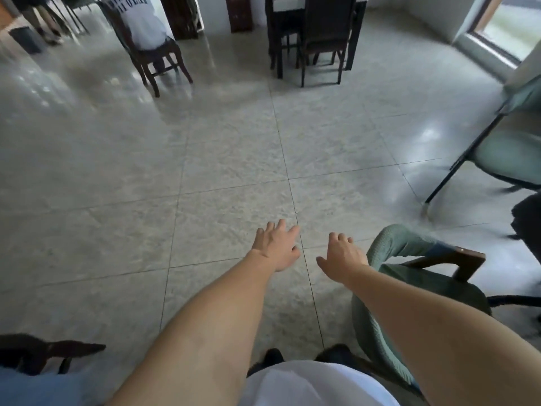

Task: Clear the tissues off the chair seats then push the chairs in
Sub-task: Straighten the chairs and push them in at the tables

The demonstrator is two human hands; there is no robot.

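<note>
Both my arms reach forward over the tiled floor. My left hand (276,244) is open, fingers spread, holding nothing. My right hand (342,256) is also open and empty, just left of the curved back of a green armchair (389,241) with a dark wooden armrest. Part of that chair's seat (424,279) shows and no tissue is visible on it. A second green chair (506,159) on thin black legs stands at the right edge; its seat looks bare. No tissue shows anywhere in view.
Dark wooden chairs (322,33) are tucked at a dark table at the back. A person in a white shirt sits on a wooden chair (158,57) at back left. A dark chair part (44,353) shows at bottom left. A dark bin (26,39) stands far left.
</note>
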